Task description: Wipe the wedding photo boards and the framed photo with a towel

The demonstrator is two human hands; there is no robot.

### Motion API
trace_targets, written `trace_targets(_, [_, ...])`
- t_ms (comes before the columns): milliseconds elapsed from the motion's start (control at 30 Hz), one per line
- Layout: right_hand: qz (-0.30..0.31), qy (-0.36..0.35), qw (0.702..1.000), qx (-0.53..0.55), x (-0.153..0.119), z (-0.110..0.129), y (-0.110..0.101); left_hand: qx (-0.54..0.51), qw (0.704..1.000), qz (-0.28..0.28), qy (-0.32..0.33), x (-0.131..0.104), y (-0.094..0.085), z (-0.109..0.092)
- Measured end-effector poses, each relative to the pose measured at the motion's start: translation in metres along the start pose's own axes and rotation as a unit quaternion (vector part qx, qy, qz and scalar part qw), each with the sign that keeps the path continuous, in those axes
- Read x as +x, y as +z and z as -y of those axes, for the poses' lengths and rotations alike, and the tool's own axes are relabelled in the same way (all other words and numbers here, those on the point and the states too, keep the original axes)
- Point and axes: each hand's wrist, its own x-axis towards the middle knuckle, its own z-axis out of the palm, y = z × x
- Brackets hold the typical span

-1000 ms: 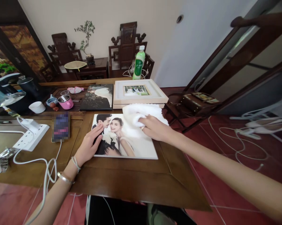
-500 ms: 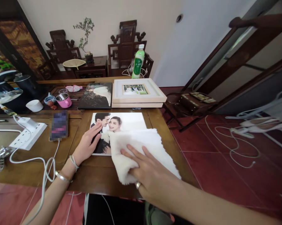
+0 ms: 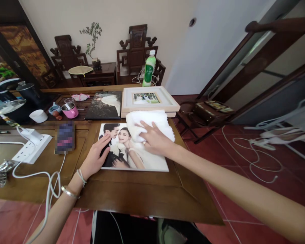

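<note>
A photo panel [image 3: 147, 162] of a couple lies flat on the wooden table [image 3: 132, 193]. My left hand [image 3: 95, 155] rests on its left side, fingers stretched out flat and holding nothing. Over the panel's upper right corner my right hand [image 3: 153, 137] presses a white fluffy cloth [image 3: 156, 120], with the thumb and some fingers gripping its folds. The cloth covers that corner and hangs past the panel's right edge, close against the stacked frames. Most of the couple's picture shows.
Behind the panel are light wooden picture frames [image 3: 170, 100], stacked, and a dark photo panel [image 3: 104, 105]. A green bottle [image 3: 149, 69] stands behind them. To the left are a phone [image 3: 64, 137], a power strip [image 3: 31, 152] with loose cables, a pink cup [image 3: 70, 111] and a white cup [image 3: 38, 116].
My right hand has pushed the cloth up and away from me, from the panel's lower right to its upper right corner. My left hand has stayed in place.
</note>
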Motion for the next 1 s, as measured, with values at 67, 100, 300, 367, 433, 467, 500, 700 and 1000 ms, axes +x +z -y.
trace_targets(67, [0.03,0.011,1.0,-0.001,-0.016,0.021,-0.001,0.001,1.0,0.003,-0.012,-0.001,0.001,0.002])
trace_targets(100, [0.049,0.014,0.999,0.003,-0.027,0.034,0.0,0.004,1.0,0.006,-0.017,-0.001,0.001,0.003])
trace_targets(300, [0.114,-0.066,0.988,0.083,-0.095,0.098,0.009,0.003,1.0,0.007,-0.017,-0.002,0.004,0.007])
trace_targets(367, [0.121,-0.094,0.984,0.096,-0.097,0.102,0.009,0.001,1.0,0.004,-0.013,-0.002,0.004,0.007])
trace_targets(433, [0.124,-0.093,0.983,0.093,-0.086,0.099,0.005,-0.002,1.0,0.003,-0.008,-0.002,0.004,0.008])
trace_targets(467, [0.123,-0.084,0.985,0.088,-0.076,0.095,0.003,-0.004,1.0,0.005,-0.005,-0.002,0.003,0.008])
trace_targets(500, [0.121,-0.073,0.987,0.08,-0.064,0.09,0.0,-0.005,1.0,0.006,-0.004,-0.002,0.003,0.009])
trace_targets(700, [0.079,-0.002,0.997,0.006,0.019,0.071,-0.005,-0.015,1.0,0.003,-0.007,-0.002,0.004,0.008])
trace_targets(1000, [0.073,-0.164,0.984,-0.007,0.015,0.099,0.005,-0.115,0.983,-0.139,-0.03,-0.006,-0.003,-0.007])
